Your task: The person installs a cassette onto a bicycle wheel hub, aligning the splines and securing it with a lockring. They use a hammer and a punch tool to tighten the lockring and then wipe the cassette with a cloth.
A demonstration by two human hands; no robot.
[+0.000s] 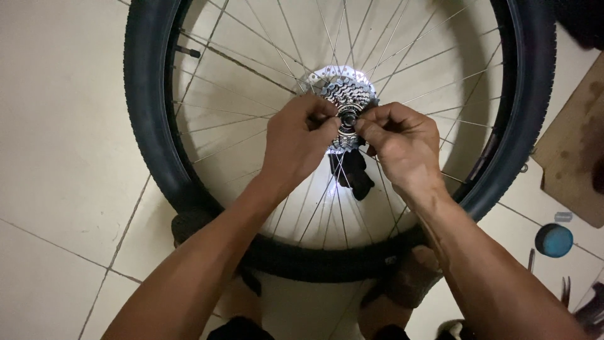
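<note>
Black rubber rings the bicycle wheel [148,101], lying flat on the tiled floor [56,157]. I see my left hand [296,140] and right hand [399,141] pinching the axle end [347,118] atop the silver cassette [343,96], fingertips meeting from both sides to steady it.

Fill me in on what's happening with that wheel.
A person holds a bicycle wheel upright on a tiled floor, seen from above. Both hands work at its centre: the left hand and right hand pinch at the axle end in the middle of the stack of gear cogs. A dark rag hangs behind the spokes below the hub. A round blue tin and some tools lie on the floor to the right.
</note>
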